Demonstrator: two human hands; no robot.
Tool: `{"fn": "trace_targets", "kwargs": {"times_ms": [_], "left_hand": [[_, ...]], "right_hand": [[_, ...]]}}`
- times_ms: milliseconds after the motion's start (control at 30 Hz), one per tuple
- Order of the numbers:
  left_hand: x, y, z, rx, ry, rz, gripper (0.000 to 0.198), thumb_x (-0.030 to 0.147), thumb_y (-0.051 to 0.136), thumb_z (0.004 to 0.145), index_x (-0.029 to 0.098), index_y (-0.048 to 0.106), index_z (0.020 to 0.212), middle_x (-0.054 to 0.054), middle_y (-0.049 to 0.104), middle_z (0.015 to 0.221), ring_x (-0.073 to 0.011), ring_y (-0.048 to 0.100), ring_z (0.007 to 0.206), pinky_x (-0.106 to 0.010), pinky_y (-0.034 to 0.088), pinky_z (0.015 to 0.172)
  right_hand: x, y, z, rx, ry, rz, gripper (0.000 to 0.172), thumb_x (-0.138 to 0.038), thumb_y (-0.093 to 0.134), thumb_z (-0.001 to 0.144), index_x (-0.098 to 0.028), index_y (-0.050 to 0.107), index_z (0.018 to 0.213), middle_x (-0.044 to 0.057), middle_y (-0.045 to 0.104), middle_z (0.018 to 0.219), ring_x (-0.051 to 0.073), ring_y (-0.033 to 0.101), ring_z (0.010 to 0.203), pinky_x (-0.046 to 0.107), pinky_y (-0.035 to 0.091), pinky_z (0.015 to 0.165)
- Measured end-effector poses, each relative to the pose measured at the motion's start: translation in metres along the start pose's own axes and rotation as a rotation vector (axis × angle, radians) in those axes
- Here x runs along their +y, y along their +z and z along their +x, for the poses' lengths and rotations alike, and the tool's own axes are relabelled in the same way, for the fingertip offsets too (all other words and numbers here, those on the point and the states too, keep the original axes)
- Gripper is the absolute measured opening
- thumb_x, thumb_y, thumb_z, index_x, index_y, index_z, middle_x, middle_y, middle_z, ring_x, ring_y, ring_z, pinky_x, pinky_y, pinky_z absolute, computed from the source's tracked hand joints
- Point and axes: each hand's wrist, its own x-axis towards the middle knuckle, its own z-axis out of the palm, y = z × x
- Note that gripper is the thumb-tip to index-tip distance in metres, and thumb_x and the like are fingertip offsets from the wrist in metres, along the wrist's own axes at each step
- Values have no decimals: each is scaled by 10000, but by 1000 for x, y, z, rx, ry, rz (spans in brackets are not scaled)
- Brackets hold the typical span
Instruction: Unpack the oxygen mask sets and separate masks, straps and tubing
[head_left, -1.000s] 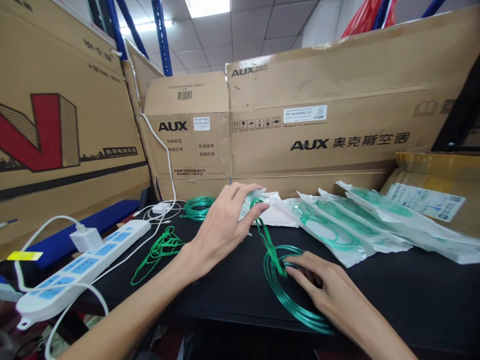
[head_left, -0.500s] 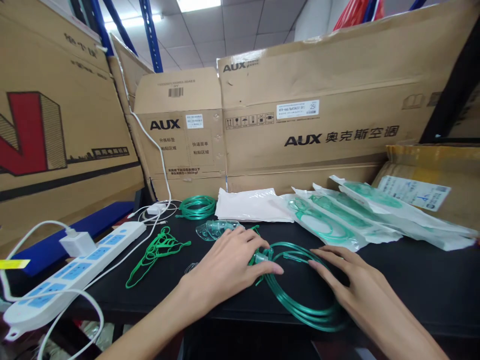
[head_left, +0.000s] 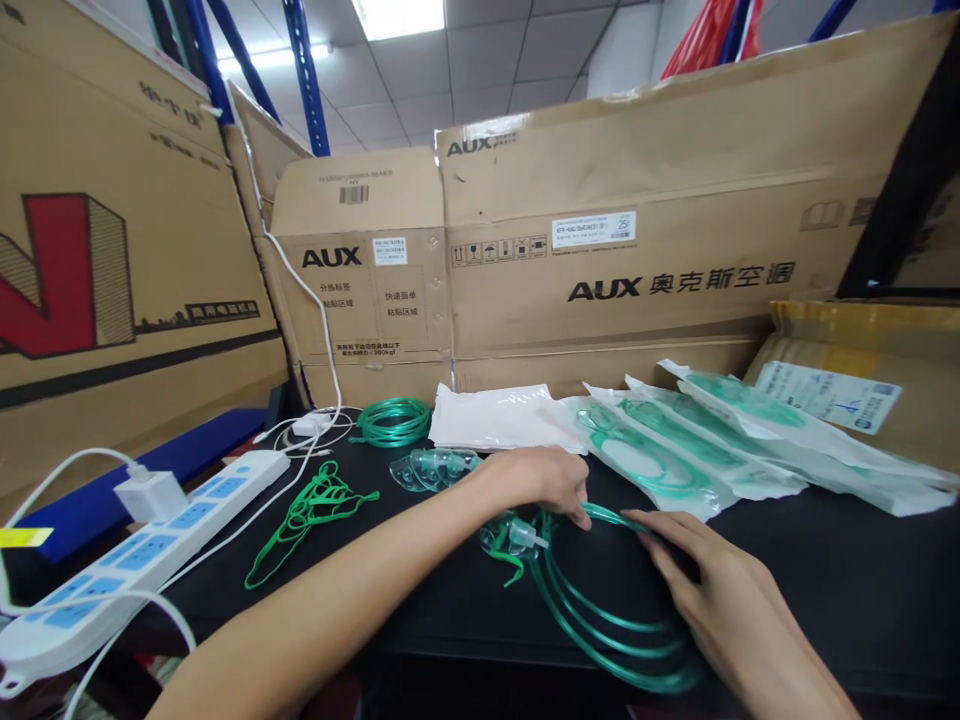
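A loose coil of green plastic tubing (head_left: pixel 581 620) lies at the table's front edge. My left hand (head_left: pixel 546 480) pinches the coil's far side between thumb and fingers. My right hand (head_left: pixel 709 570) grips the same stretch further right, its fingertips closed on the strands. Below my left wrist sits a clear green oxygen mask (head_left: pixel 499 535) with a whitish connector (head_left: pixel 525 537) and a green elastic strap (head_left: pixel 513 570). My left forearm partly hides it. Behind that forearm, several nested clear mask shells (head_left: pixel 427 468) rest on the table.
Green elastic straps (head_left: pixel 319 505), a second tubing coil (head_left: pixel 391 422) and a white power strip (head_left: pixel 150 545) lie to the left. White packets (head_left: pixel 499 415) and bagged mask sets (head_left: pixel 652 455) stretch along the back right. Cardboard boxes (head_left: pixel 615 340) wall the rear.
My left hand has moved from the mask connector up and right onto the tubing's far side. My right hand has closed on the strands, and the coil's far side is lifted and bunched.
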Motion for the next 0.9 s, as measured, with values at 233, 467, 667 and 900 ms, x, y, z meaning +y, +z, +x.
{"fn": "trace_targets", "kwargs": {"times_ms": [233, 467, 667, 900], "left_hand": [[-13, -1, 21, -1, 52, -139, 253, 373, 714, 743, 177, 734, 902, -41, 748, 931, -179, 638, 796, -244, 436, 615], [-21, -7, 19, -37, 252, -374, 208, 376, 669, 820, 206, 699, 935, 27, 705, 864, -100, 535, 681, -210, 403, 596], [-26, -5, 13, -5, 254, -450, 545, 744, 654, 728, 201, 681, 768, 21, 623, 730, -126, 504, 626, -260, 366, 583], [-14, 10, 33, -42, 317, -339, 563, 609, 781, 656, 261, 645, 1077, 9, 634, 1099, -211, 596, 1043, -267, 450, 781]], "right_hand": [[-16, -6, 3, 128, 165, 111, 376, -444, 509, 795, -235, 783, 947, 89, 794, 1010, 335, 746, 951, 428, 570, 874], [-11, -17, 1, 154, 494, 197, 578, -631, 567, 702, -271, 765, 1109, 88, 800, 1023, 397, 709, 1050, 470, 547, 871], [-9, -18, 7, 129, 561, 225, 597, -653, 557, 627, -262, 789, 1015, 101, 803, 974, 429, 705, 1034, 516, 521, 913], [0, -13, 11, 73, 442, 195, 527, -634, 565, 624, -285, 791, 948, 77, 794, 1049, 409, 701, 1061, 522, 509, 966]]}}
